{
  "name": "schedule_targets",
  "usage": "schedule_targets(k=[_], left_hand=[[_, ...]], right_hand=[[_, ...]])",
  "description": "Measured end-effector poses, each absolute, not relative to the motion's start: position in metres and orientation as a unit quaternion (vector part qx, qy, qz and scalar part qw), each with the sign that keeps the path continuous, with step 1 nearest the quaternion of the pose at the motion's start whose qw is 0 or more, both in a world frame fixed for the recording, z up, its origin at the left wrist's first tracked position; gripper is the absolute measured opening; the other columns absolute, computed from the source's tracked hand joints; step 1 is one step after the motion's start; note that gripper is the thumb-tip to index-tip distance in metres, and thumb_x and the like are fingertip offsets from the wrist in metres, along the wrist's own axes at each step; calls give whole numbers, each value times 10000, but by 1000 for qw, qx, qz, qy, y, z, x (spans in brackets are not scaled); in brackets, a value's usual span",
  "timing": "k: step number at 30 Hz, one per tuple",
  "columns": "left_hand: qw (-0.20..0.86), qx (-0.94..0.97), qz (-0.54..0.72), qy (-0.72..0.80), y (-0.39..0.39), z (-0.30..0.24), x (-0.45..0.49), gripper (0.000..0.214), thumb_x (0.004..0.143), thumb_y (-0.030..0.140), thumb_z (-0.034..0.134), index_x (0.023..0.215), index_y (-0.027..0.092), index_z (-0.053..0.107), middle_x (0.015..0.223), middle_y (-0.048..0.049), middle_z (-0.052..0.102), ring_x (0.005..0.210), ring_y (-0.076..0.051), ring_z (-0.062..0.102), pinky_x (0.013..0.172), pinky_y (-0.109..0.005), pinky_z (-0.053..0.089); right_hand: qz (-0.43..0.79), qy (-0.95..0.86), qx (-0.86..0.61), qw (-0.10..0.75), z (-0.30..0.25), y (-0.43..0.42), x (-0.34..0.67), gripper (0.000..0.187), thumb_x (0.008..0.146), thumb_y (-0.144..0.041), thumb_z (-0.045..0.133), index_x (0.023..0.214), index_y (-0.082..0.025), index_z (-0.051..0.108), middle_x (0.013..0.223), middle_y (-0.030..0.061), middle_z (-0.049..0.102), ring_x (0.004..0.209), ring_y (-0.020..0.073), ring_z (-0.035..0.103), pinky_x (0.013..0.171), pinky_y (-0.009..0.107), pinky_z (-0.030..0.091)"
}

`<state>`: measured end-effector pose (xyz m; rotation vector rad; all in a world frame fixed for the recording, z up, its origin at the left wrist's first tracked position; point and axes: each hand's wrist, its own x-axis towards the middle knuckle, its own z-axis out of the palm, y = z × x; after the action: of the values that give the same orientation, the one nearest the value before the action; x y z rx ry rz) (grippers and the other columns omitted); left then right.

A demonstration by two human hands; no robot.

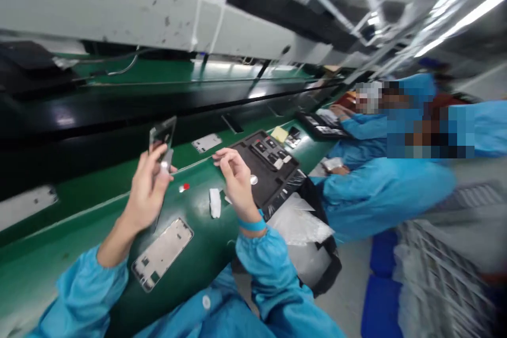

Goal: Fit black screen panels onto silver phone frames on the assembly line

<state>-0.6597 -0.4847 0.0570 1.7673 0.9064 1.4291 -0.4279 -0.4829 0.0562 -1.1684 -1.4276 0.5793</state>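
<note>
My left hand (146, 187) is closed on a thin, glossy phone panel (165, 132), held tilted upright above the bench. Light glints off its lower edge, and the fingers cover part of it. Off to the right, my right hand (236, 177) hovers over the bench with its fingers curled together; whatever lies between the fingertips, if anything, is hidden. A metal phone frame (164, 253) rests on the green mat below my hands. Between the hands are a small red-and-white piece (184, 187) and a folded white strip (214, 203).
Right of my right hand, a black foam tray (273, 182) holds several small parts. Farther back lie another phone frame (206, 142), a dark panel (232, 123) and a yellow pad (279, 134). Clear plastic bags (299, 222) hang at the bench edge. Co-workers in blue sleeves (380, 190) sit right.
</note>
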Motion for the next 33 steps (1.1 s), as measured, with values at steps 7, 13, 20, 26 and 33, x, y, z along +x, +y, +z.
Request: schedule_targets(k=[7,13,20,26,33], left_hand=[[454,511,652,327,-474,74,-685,736,1028,785,492,1508,242,622,1046,-122,782,917,-288,787,779,-428,686],[586,454,606,289,-480,79,-680,847,1003,839,455,1600,243,534,1004,-107,809,808,-278,789,792,-464,679],[762,407,465,194,-495,84,-675,933,1019,866,314,1679,213,400,1046,-137,808,788,-281,776,750,-449,621],[788,389,456,143,-508,89,-663,927,987,879,436,1649,232,486,1226,-164,803,793,-262,774,735,-415,630],[772,341,529,88,-527,113,-659,745,985,823,548,1514,309,656,1525,-113,686,882,-238,786,766,-392,666]], right_hand=[[314,-645,-609,337,-46,-458,-438,415,978,-531,703,705,-248,571,848,47,653,923,253,630,949,432,540],[294,-629,-643,322,-60,-461,-449,391,961,-529,738,742,-240,592,997,101,635,1067,301,596,1039,465,489],[415,-615,-531,408,-6,-478,-455,812,1011,-896,225,1102,-227,676,992,91,682,844,242,685,761,415,614],[639,-502,-309,494,47,-511,-468,472,952,-691,748,880,-230,685,834,18,698,633,176,674,714,399,656],[506,-520,-365,583,50,-547,-414,786,1032,-861,344,1340,-270,760,1245,119,801,1035,297,785,1020,493,646]])
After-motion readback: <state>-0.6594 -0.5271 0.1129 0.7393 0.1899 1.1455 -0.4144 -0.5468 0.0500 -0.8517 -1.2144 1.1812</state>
